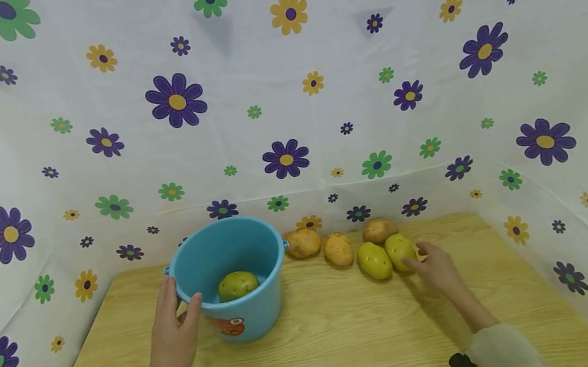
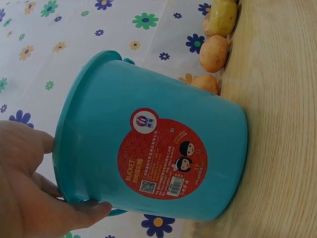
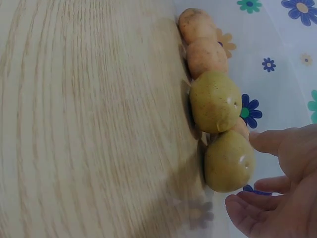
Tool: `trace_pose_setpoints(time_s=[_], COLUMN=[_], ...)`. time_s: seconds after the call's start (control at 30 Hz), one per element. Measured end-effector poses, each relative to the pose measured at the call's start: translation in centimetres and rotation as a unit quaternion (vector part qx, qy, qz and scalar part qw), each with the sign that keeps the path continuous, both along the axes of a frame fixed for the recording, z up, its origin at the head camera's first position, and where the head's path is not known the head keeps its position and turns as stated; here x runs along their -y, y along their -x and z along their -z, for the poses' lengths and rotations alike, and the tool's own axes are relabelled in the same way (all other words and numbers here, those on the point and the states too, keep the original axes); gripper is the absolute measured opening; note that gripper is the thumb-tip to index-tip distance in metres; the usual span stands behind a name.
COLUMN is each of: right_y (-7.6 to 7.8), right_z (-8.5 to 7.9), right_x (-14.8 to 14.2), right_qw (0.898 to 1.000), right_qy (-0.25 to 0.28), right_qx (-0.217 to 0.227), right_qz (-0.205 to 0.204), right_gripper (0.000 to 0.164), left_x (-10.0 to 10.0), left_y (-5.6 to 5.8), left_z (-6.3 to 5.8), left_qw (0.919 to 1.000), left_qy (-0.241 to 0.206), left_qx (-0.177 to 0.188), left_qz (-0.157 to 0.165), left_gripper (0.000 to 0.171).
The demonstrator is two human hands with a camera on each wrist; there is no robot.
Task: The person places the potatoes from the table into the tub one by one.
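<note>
- The right hand (image 1: 437,266) reaches with thumb and fingers parted, clasping nothing; whether the thumb touches anything is unclear.
- The left hand (image 1: 172,328) lies spread along the left rim of the blue round plastic bucket (image 1: 261,316), touching it, fingers extended rather than clenched.
- The smooth yellow-green oval potato (image 1: 397,249) is just left of and slightly beyond the right hand, clearly the nearer one; its long axis runs away from the person, tipping slightly left.
- The right forearm slants forward and leftward; its parted thumb and fingers face the potato's right side.
- Another yellow-green oval potato (image 1: 374,261) sits close on the left, three rough brown potatoes (image 1: 338,250) behind and further left.
- One greenish oval potato (image 1: 238,286) rests inside the bucket.
</note>
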State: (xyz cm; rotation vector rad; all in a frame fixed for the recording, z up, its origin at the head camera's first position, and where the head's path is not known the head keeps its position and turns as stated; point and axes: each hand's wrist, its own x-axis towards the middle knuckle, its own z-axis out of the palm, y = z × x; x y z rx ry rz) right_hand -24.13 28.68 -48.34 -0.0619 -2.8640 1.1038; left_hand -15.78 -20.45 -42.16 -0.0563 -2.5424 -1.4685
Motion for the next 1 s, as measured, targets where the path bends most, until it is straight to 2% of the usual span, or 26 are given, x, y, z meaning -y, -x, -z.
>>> trace_pose_setpoints(time_s=[0.37,0.73,1.0], right_y=[1.1,1.6,1.7], right_z=[1.7,2.4,2.7], right_x=[0.6,0.7,1.0], right_qw=[0.999,0.998,0.999], right_qy=[0.014,0.015,0.016], right_qx=[0.031,0.034,0.021], right_qz=[0.036,0.045,0.046], right_gripper=[0.074,0.075,0.073], left_x=[0.0,0.0,0.0], left_y=[0.0,0.0,0.0], left_z=[0.0,0.0,0.0], left_qw=[1.0,0.9999,0.9999], left_qy=[-0.003,-0.004,0.0], left_qx=[-0.005,-0.013,-0.012], left_qz=[0.006,0.008,0.006], left_gripper=[0.078,0.078,0.078])
